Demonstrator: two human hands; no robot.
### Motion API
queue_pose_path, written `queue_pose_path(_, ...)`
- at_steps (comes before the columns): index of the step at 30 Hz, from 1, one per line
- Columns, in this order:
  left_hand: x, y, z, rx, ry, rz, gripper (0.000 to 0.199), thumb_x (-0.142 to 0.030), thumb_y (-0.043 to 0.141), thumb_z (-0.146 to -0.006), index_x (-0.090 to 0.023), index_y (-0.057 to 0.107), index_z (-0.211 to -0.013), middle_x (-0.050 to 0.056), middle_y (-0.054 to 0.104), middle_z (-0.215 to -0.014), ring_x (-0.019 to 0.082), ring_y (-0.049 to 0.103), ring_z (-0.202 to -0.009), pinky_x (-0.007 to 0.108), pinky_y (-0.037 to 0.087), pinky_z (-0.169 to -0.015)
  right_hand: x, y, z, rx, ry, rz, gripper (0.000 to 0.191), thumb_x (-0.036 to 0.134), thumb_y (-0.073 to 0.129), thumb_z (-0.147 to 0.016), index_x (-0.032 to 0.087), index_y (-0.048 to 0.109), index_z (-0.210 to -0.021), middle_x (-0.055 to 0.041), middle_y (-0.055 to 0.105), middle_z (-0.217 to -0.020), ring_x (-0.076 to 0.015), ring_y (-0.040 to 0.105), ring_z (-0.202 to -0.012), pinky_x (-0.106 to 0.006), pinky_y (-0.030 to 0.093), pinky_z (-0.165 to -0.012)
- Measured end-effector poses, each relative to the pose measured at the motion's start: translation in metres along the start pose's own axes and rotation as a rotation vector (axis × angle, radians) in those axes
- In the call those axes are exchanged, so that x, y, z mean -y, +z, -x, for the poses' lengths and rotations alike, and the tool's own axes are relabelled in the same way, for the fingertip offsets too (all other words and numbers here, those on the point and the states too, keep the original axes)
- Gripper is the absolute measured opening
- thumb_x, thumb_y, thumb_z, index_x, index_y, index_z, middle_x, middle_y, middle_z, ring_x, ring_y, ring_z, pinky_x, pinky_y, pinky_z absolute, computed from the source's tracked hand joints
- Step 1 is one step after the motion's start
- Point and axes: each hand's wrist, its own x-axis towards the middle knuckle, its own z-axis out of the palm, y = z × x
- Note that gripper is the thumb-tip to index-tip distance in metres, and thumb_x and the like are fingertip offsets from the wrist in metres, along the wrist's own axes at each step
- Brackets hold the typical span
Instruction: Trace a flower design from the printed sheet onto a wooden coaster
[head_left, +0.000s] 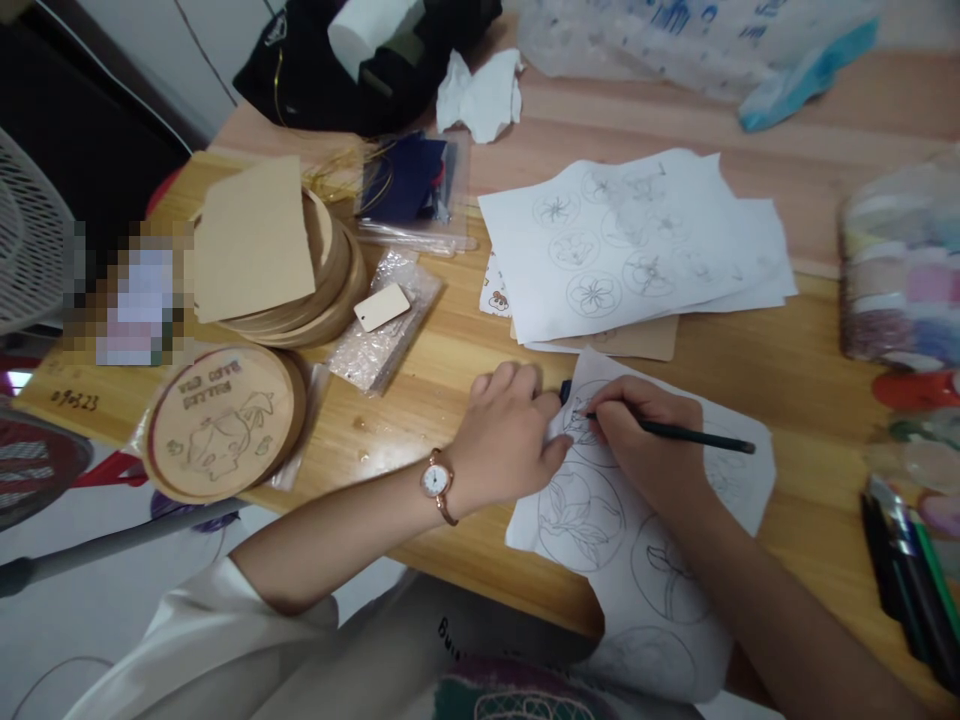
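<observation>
My right hand is closed around a dark green pencil, its tip on a sheet of paper. Drawn circles with leaf and plant outlines cover this sheet, which hangs over the table's front edge. Part of the drawing lies behind my right hand and forearm. My left hand rests palm down at the sheet's left edge, thumb on the paper and fingers slightly bent and apart. By its index finger sits a small black object, mostly hidden.
More drawn sheets lie beyond my hands. At left are round wooden pieces, a cardboard square and a wooden tag on bubble wrap. Pens and jars stand at right; a black bag lies behind.
</observation>
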Motion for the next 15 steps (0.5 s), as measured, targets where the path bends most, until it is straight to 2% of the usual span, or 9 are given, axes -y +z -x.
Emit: queue_pose_path(15, 0.0010, 0.0014, -0.0006, -0.006, 0.000, 0.003, 0.025, -0.042, 0.054, -0.082, -0.018, 0.059, -0.087, 0.009, 0.049, -0.098, 0.027, 0.042, -0.099, 0.043, 0.037, -0.081, -0.0022, 0.0014, 0.0001, -0.015, 0.022, 0.018, 0.016, 0.020, 0.048, -0.069, 0.019, 0.061, -0.059, 0.0040, 0.056, -0.049, -0.0110, 0.052, -0.049, -0.023, 0.039, -0.052)
